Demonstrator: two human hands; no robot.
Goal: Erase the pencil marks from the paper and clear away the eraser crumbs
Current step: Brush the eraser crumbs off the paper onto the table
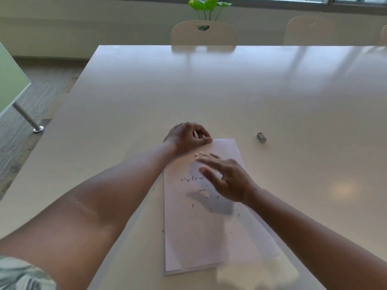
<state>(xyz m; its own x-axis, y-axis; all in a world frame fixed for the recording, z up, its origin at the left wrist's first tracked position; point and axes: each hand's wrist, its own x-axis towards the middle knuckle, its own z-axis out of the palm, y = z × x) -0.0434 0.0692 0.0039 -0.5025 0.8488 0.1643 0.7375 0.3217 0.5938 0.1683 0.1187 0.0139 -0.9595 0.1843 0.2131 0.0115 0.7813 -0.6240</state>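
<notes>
Our left hand curls at the paper's top left corner, pinching it. Our right hand, fingers spread, hovers blurred over the eraser crumbs at centre frame. The eraser lies right of the sheet on broad table.

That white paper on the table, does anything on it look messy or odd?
Yes. Small dark eraser crumbs lie scattered across the white paper sheet, beside the blurred right hand; one speck sits just off its left edge.
</notes>
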